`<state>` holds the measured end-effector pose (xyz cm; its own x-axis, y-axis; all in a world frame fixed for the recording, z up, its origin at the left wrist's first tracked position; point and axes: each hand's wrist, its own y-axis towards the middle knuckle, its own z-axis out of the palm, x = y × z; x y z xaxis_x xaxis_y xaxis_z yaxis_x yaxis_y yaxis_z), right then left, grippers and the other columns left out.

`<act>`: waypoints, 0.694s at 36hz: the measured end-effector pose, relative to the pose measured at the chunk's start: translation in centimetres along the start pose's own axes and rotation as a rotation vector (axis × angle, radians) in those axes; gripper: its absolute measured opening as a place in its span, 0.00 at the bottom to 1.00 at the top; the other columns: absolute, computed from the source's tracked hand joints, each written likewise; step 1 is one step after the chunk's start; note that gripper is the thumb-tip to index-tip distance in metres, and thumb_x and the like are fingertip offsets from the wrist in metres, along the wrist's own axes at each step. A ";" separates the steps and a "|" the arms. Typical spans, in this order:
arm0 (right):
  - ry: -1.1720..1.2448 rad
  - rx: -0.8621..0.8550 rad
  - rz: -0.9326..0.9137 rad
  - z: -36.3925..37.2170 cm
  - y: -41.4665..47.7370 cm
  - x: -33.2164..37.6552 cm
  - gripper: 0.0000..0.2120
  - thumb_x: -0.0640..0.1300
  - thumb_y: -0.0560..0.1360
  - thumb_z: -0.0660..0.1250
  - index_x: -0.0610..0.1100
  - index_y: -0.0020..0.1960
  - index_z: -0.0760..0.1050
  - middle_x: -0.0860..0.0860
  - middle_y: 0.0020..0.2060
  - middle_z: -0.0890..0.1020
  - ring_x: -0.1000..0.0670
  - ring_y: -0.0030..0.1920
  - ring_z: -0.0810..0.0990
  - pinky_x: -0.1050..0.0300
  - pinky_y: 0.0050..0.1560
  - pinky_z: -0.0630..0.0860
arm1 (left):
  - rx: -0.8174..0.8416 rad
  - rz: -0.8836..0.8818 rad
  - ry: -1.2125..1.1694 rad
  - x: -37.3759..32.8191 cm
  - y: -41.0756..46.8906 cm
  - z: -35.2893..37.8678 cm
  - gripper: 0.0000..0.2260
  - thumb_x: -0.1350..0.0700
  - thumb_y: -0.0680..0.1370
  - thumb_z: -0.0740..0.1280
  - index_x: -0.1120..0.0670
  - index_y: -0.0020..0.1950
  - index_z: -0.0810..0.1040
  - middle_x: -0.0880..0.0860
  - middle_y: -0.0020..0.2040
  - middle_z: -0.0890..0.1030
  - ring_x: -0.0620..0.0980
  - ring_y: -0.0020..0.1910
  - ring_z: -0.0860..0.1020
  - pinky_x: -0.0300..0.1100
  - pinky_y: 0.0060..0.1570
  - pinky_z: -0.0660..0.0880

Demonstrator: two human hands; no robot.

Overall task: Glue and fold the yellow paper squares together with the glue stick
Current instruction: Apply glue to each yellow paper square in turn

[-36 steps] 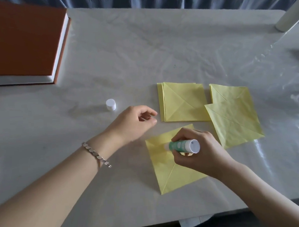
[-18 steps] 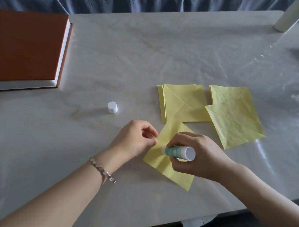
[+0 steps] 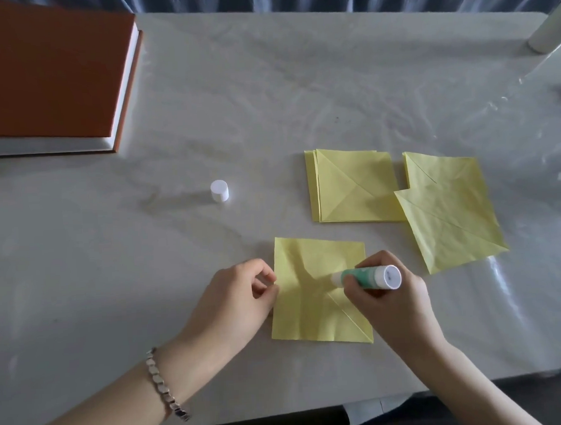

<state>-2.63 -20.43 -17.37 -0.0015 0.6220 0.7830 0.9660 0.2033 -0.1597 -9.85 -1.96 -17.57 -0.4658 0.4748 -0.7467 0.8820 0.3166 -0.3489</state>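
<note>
Yellow near square may wrinkle: right hand grips glue stick, left hand only pinches its left edge.

Both forearms are bare; a silver link bracelet circles the left wrist.

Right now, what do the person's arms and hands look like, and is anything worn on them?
Both forearms are bare as far as the frame shows, with no sleeves or gloves. The left hand has a silver-coloured bracelet of small flat links at its wrist. The right hand and its wrist show no watch or band. No rings are visible on either hand.
</note>
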 end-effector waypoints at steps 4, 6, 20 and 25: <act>-0.008 -0.029 -0.007 0.3 -0.4 0.1 0.09 0.45 0.64 0.71 0.44 0.36 0.71 0.52 0.26 0.77 0.55 0.28 0.74 0.62 0.26 0.70 | -0.054 0.134 0.319 -0.1 0.5 -1.0 0.02 0.53 0.74 0.69 0.48 0.45 0.78 0.40 0.36 0.77 0.43 0.39 0.77 0.37 0.39 0.70; -0.021 -0.007 -0.029 0.6 -0.7 0.5 0.09 0.47 0.65 0.71 0.47 0.35 0.70 0.55 0.30 0.78 0.54 0.28 0.74 0.58 0.26 0.71 | -0.060 0.286 0.407 0.5 1.4 -1.3 0.07 0.56 0.71 0.72 0.51 0.48 0.80 0.43 0.42 0.79 0.47 0.45 0.77 0.38 0.42 0.71; -0.154 -0.016 -0.211 0.9 0.0 0.8 0.09 0.44 0.65 0.70 0.47 0.35 0.70 0.56 0.24 0.73 0.50 0.29 0.72 0.53 0.27 0.71 | 0.175 0.517 0.551 2.9 2.9 -2.1 0.32 0.41 0.64 0.63 0.53 0.65 0.76 0.49 0.66 0.75 0.47 0.66 0.70 0.40 0.62 0.64; -0.138 -0.032 -0.174 0.2 0.5 0.9 0.08 0.45 0.64 0.69 0.49 0.35 0.69 0.53 0.28 0.76 0.50 0.30 0.74 0.48 0.29 0.75 | 0.235 0.488 0.531 2.6 2.6 -2.3 0.41 0.33 0.62 0.56 0.48 0.73 0.64 0.40 0.74 0.54 0.37 0.73 0.52 0.35 0.69 0.46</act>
<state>-2.21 -19.65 -16.91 -0.2020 0.6777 0.7071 0.9559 0.2936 -0.0083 -8.94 2.01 -19.12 0.0625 0.8666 -0.4951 0.9611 -0.1859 -0.2041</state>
